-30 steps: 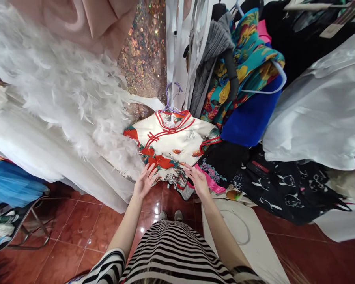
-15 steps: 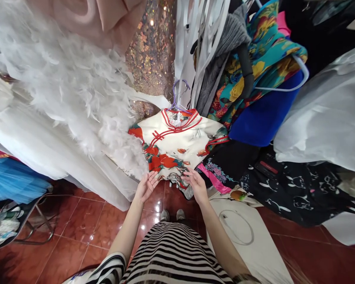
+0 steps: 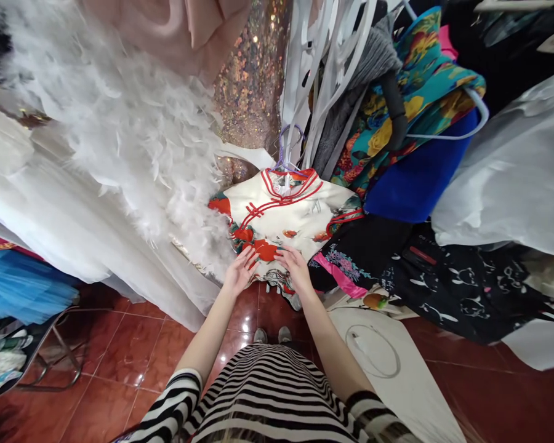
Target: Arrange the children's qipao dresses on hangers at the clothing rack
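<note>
A cream cheongsam (image 3: 295, 212) with red piping, a knotted fastening and red-and-green floral print hangs in front of me on a purple hanger (image 3: 284, 161). My left hand (image 3: 241, 269) lies against its lower left side, palm turned up and fingers spread. On the lower right side, my right hand (image 3: 294, 268) rests with its fingers stretched out toward the cloth. Both hands hold nothing. The garment's hem falls partly behind my hands and wrists.
White feathered dress (image 3: 166, 154) hangs at the left, beside a sequined fabric (image 3: 249, 80). At the right are a teal floral garment (image 3: 415, 92), a blue cloth (image 3: 406, 191) and a black printed cloth (image 3: 471, 289). A white board with a coiled cable (image 3: 388, 374) lies below on red tiles.
Both hands have moved up along the front of the cheongsam, from near its hem to the red flowers. The whole view has shifted slightly, so the garments appear farther right.
</note>
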A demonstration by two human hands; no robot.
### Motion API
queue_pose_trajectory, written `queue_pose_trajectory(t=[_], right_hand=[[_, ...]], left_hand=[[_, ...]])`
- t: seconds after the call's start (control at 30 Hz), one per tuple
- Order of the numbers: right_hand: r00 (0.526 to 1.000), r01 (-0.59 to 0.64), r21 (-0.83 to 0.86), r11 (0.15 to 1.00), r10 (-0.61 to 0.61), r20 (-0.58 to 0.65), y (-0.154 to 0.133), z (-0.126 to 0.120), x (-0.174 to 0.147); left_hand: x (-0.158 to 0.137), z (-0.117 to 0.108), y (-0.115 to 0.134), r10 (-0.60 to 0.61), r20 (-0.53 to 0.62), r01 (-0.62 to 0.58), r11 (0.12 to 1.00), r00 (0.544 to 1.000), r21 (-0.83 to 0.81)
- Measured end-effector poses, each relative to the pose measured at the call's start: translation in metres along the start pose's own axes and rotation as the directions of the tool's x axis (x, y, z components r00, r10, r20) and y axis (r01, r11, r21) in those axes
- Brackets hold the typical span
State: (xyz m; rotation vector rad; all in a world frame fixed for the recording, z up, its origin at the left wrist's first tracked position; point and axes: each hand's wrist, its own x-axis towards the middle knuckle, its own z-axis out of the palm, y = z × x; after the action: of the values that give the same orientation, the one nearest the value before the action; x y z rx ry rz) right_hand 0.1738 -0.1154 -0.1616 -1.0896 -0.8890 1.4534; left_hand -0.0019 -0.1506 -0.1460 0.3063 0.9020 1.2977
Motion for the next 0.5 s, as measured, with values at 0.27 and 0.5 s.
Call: queue_pose_trajectory(t=[0.27,0.5], right_hand=[[0.991,-0.13,0.057,0.99,0.13,0.01,0.024,0.02,-0.001],[0.982,-0.164,0.011,0.986,0.163,0.097,0.042,0.046,-0.016]], left_hand=[[0.004,-0.017,0.0,-0.077,-0.126,0.062,0.991,0.989,-0.119],[-0.003,-0.021,-0.011,-0.137,-0.174,0.103,0.976,0.975,-0.191]])
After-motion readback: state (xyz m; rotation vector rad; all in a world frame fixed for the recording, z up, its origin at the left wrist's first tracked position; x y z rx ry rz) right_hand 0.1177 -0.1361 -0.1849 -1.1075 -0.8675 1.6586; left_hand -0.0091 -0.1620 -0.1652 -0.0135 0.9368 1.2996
